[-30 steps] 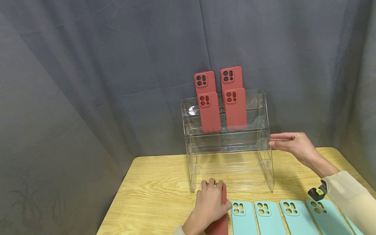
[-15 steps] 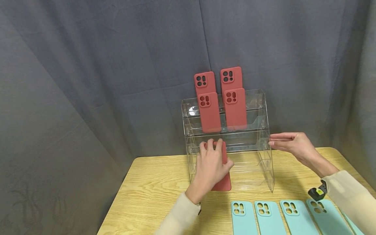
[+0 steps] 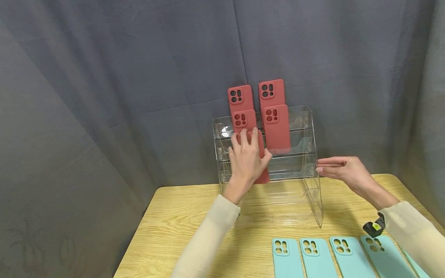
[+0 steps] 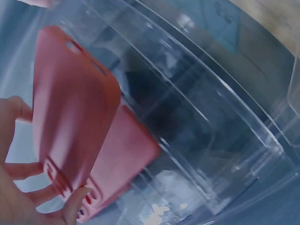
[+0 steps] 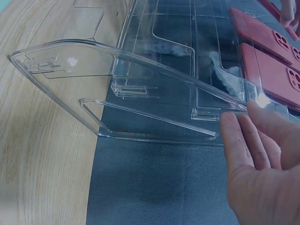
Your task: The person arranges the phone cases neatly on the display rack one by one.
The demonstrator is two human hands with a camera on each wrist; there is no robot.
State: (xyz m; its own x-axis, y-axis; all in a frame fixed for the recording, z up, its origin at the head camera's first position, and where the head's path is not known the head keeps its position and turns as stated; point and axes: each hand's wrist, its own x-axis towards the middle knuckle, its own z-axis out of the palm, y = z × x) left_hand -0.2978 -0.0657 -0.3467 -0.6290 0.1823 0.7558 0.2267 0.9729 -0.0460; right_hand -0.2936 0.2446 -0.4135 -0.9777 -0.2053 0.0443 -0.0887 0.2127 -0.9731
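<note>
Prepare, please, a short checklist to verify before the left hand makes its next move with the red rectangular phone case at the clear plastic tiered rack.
1. Left hand grips the red rectangular phone case: ok.
2. Its camera cutout is at the upper end, as on the four standing red cases: ok.
3. Its lower end sits inside a tier of the clear plastic rack: not ok, it tilts outside.
4. Right hand is at the rack's right side edge: ok; firmness cannot tell.
5. Flat turquoise rectangular phone cases are away from the left hand: ok.
</note>
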